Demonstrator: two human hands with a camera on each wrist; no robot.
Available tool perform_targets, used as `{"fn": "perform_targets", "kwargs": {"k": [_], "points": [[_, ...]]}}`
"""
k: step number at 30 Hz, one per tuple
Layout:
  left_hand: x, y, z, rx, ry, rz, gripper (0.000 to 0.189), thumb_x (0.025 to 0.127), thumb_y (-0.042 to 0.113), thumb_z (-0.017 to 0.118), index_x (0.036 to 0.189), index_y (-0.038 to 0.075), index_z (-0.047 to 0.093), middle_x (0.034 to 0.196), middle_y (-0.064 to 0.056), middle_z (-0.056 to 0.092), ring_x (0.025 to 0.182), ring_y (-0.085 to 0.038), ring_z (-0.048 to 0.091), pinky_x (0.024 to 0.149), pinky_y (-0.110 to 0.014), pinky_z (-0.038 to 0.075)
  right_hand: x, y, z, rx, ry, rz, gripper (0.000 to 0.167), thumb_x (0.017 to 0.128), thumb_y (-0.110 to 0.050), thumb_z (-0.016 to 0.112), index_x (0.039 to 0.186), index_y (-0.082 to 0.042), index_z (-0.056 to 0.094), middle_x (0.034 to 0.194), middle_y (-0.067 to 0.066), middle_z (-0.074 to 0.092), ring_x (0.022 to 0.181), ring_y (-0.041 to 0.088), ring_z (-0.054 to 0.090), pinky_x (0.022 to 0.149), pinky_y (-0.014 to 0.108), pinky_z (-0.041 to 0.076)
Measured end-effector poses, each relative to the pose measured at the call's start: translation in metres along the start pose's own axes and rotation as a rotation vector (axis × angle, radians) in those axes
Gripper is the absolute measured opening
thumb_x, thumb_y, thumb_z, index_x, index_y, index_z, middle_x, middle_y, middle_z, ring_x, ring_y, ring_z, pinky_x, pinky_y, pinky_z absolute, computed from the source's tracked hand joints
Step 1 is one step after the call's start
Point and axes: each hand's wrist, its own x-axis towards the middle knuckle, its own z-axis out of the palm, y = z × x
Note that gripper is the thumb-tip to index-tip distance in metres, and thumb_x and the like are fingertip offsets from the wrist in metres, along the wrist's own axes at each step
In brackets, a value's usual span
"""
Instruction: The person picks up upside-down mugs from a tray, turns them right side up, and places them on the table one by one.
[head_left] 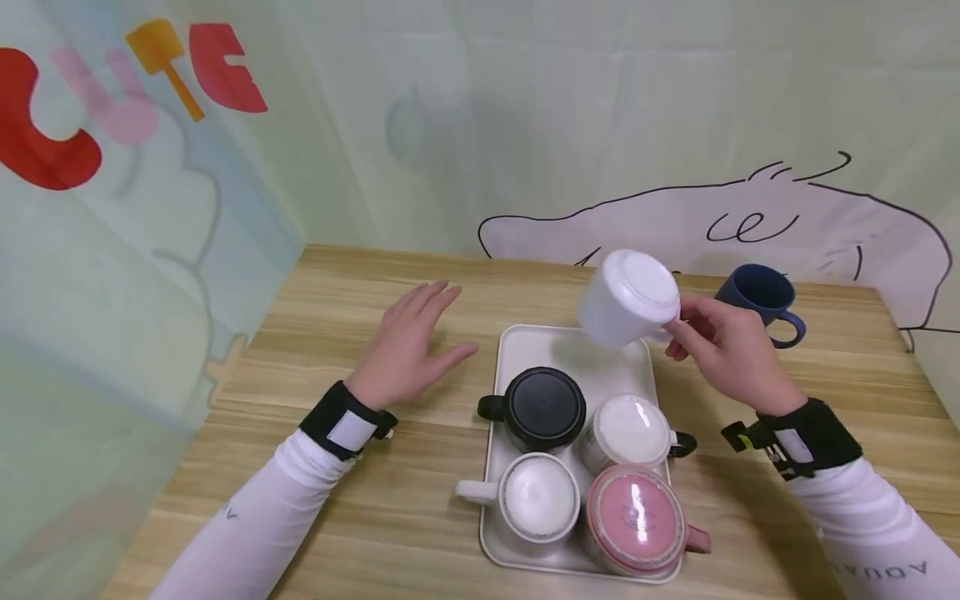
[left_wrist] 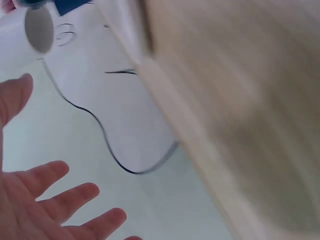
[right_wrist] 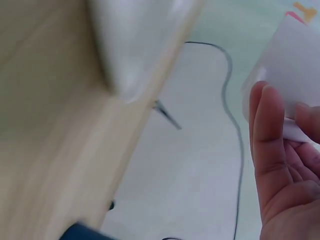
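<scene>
A white mug (head_left: 626,296) is tilted, bottom up, above the far end of a cream tray (head_left: 525,343). My right hand (head_left: 723,346) grips it by the handle side; the right wrist view shows thumb and fingers on that mug (right_wrist: 295,75). Four-sided in outline, the tray bears several upside-down mugs: a black mug (head_left: 545,406), a white mug with a black handle (head_left: 632,429), a plain white mug (head_left: 538,497) and a pink mug (head_left: 637,517). Left of the tray, my left hand (head_left: 405,346) hovers with spread fingers and holds nothing.
A dark blue mug (head_left: 757,292) stands upright at the back right of the wooden table (head_left: 300,333), behind my right hand. A printed cloth (head_left: 450,167) hangs along the table's far edge and left side.
</scene>
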Motion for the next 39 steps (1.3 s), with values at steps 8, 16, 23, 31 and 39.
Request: {"fn": "perform_targets", "kwargs": {"k": [8, 16, 23, 31, 39], "points": [[0.027, 0.035, -0.009, -0.352, -0.047, -0.016, 0.081, 0.097, 0.043, 0.080, 0.160, 0.006, 0.045, 0.160, -0.013, 0.049, 0.148, -0.031, 0.044, 0.119, -0.050, 0.038, 0.020, -0.026, -0.004, 0.199, 0.060, 0.039, 0.026, 0.103, 0.000, 0.068, 0.129, 0.002, 0.070, 0.105, 0.016, 0.075, 0.073, 0.016, 0.073, 0.070, 0.024, 0.062], [0.054, 0.079, 0.002, -0.738, -0.080, -0.007, 0.053, 0.098, 0.017, 0.079, 0.146, 0.001, 0.061, 0.132, -0.012, 0.069, 0.106, -0.025, 0.071, 0.090, -0.037, 0.059, 0.034, -0.051, -0.002, 0.555, 0.077, 0.042, 0.030, 0.107, -0.005, 0.063, 0.137, 0.000, 0.065, 0.109, 0.020, 0.072, 0.079, 0.026, 0.074, 0.076, 0.030, 0.064], [0.071, 0.112, 0.009, -0.935, -0.014, 0.045, 0.038, 0.100, 0.010, 0.075, 0.137, 0.000, 0.067, 0.117, -0.010, 0.073, 0.092, -0.021, 0.073, 0.078, -0.033, 0.060, 0.041, -0.066, 0.013, 0.767, 0.074, 0.054, 0.031, 0.108, -0.004, 0.060, 0.138, 0.000, 0.064, 0.112, 0.019, 0.072, 0.083, 0.024, 0.075, 0.081, 0.033, 0.064], [0.077, 0.125, 0.015, -1.057, 0.063, -0.003, 0.017, 0.102, 0.006, 0.072, 0.115, -0.005, 0.074, 0.093, -0.017, 0.073, 0.078, -0.022, 0.069, 0.066, -0.028, 0.056, 0.043, -0.071, 0.029, 0.897, 0.067, 0.095, 0.029, 0.109, -0.004, 0.058, 0.137, 0.001, 0.064, 0.106, 0.014, 0.072, 0.082, 0.020, 0.074, 0.081, 0.031, 0.064], [0.076, 0.130, 0.023, -1.114, 0.166, 0.011, 0.016, 0.103, 0.002, 0.068, 0.113, -0.011, 0.072, 0.092, -0.021, 0.073, 0.077, -0.018, 0.068, 0.070, -0.030, 0.060, 0.046, -0.073, 0.034, 0.911, 0.053, 0.132, 0.025, 0.109, -0.008, 0.060, 0.131, 0.004, 0.064, 0.108, 0.015, 0.072, 0.086, 0.020, 0.074, 0.082, 0.031, 0.063]]}}
